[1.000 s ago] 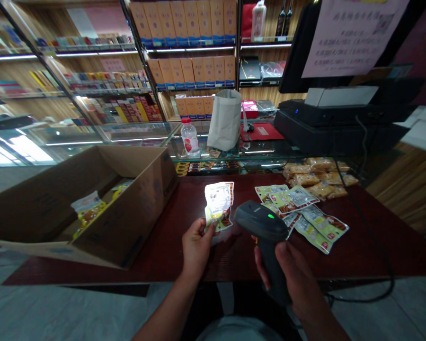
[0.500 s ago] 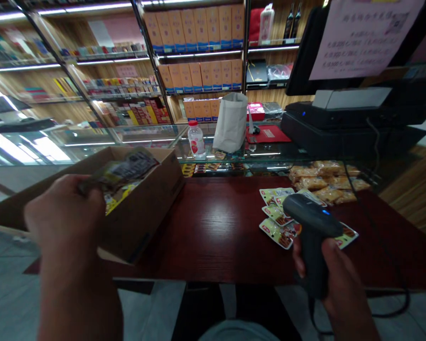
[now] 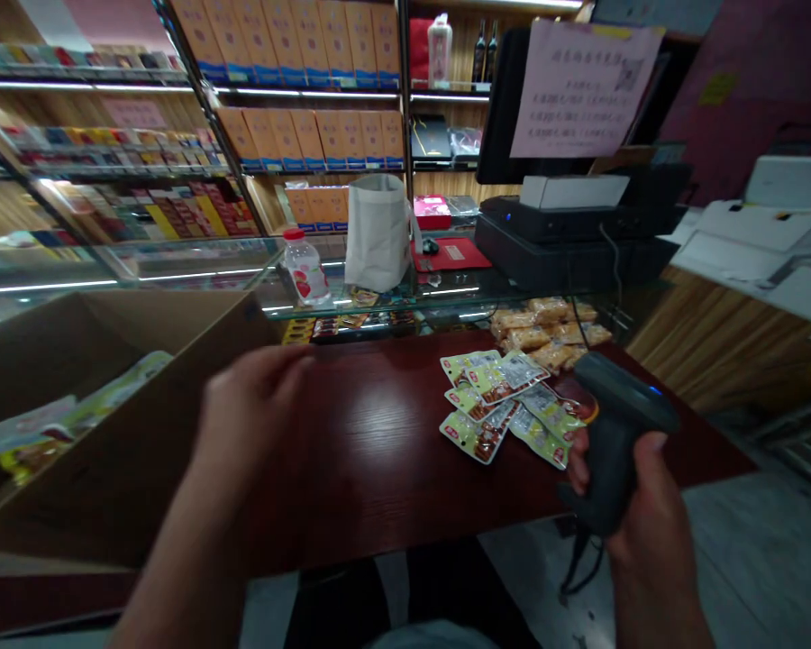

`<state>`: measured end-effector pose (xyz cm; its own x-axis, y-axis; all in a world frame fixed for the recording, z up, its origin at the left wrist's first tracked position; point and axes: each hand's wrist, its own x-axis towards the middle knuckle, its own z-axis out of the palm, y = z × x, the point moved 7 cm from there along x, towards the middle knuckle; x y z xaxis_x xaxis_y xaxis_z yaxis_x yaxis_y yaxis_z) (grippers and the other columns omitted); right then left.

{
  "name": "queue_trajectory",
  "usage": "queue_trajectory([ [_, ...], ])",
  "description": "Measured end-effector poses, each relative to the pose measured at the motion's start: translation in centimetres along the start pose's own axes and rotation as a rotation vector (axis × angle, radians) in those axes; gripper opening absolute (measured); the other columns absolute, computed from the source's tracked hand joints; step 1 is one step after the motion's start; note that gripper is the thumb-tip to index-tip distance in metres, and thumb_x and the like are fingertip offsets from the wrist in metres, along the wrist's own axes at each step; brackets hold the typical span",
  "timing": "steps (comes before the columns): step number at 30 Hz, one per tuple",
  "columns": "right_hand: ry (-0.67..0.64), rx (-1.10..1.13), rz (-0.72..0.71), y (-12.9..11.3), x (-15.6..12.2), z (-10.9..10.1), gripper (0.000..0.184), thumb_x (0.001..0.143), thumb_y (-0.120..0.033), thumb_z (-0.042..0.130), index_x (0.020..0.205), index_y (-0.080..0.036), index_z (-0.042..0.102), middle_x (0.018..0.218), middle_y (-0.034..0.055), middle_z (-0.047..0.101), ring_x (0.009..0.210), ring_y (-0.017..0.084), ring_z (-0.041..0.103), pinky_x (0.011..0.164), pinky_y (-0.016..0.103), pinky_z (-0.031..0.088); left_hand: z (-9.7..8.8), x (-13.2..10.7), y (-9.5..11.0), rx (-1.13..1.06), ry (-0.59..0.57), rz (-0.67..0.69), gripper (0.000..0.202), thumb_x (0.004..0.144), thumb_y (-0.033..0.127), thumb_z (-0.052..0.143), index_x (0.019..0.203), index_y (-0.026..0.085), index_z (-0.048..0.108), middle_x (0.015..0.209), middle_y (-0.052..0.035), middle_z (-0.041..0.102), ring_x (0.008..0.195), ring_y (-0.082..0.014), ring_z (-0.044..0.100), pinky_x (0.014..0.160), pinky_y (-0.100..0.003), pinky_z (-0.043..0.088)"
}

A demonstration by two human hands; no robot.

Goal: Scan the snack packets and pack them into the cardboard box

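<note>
My right hand (image 3: pixel 649 505) is wrapped around the handle of a dark handheld barcode scanner (image 3: pixel 622 424), its head tilted up to the left with a blue light showing. Beside the scanner, several green-and-white snack packets (image 3: pixel 493 397) lie overlapping on the dark red table (image 3: pixel 378 469). My left hand (image 3: pixel 257 397) hovers over the table by the cardboard box's right wall, slightly blurred. Its thumb and forefinger are apart, and nothing shows between them. Inside the open cardboard box (image 3: pixel 128 451) at the left are more snack packets (image 3: pixel 87 406).
Behind the packets sit several wrapped bread-like snacks (image 3: pixel 547 329). On the glass counter stand a red-capped bottle (image 3: pixel 305 269), a white paper bag (image 3: pixel 377 234) and a black till (image 3: pixel 568 248) with a monitor. The scanner's cable (image 3: pixel 578 563) hangs below my right hand.
My left hand has left the box's inside and moved right; the packet it held is out of it. The view has turned right. My right hand still holds the scanner.
</note>
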<state>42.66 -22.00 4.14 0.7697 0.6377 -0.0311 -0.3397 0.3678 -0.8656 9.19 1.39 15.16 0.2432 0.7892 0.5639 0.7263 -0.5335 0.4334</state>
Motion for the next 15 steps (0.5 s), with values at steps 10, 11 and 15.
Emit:
queue_trajectory([
  [10,0.035,0.020,-0.023,-1.2,0.1,-2.3,0.062,0.078,-0.076,0.068,0.102,-0.020,0.071,0.072,0.0000,0.065,0.048,0.011,0.052,0.041,0.021,0.044,29.5,-0.1,15.2,0.028,-0.846,0.242,0.067,0.077,0.047,0.081,0.131,0.013,0.062,0.139,-0.0190,0.062,0.132,-0.0341,0.054,0.110,-0.043,0.044],
  [11,0.044,0.016,-0.017,-1.2,0.0,-2.4,0.062,0.078,-0.077,0.068,0.100,-0.020,0.071,0.071,-0.0001,0.065,0.048,0.011,0.052,0.041,0.021,0.044,30.0,0.1,15.7,0.039,-0.857,0.228,0.071,0.071,0.047,0.086,0.128,0.013,0.063,0.137,-0.0198,0.062,0.132,-0.0369,0.053,0.109,-0.047,0.044],
  [15,0.056,0.009,-0.013,-1.5,0.0,-2.6,0.061,0.077,-0.078,0.068,0.098,-0.020,0.070,0.072,0.0001,0.065,0.048,0.011,0.053,0.041,0.021,0.044,30.6,0.7,16.1,0.060,-0.882,0.151,0.069,0.060,0.036,0.094,0.120,0.014,0.067,0.133,-0.0204,0.065,0.131,-0.0403,0.053,0.105,-0.050,0.046],
])
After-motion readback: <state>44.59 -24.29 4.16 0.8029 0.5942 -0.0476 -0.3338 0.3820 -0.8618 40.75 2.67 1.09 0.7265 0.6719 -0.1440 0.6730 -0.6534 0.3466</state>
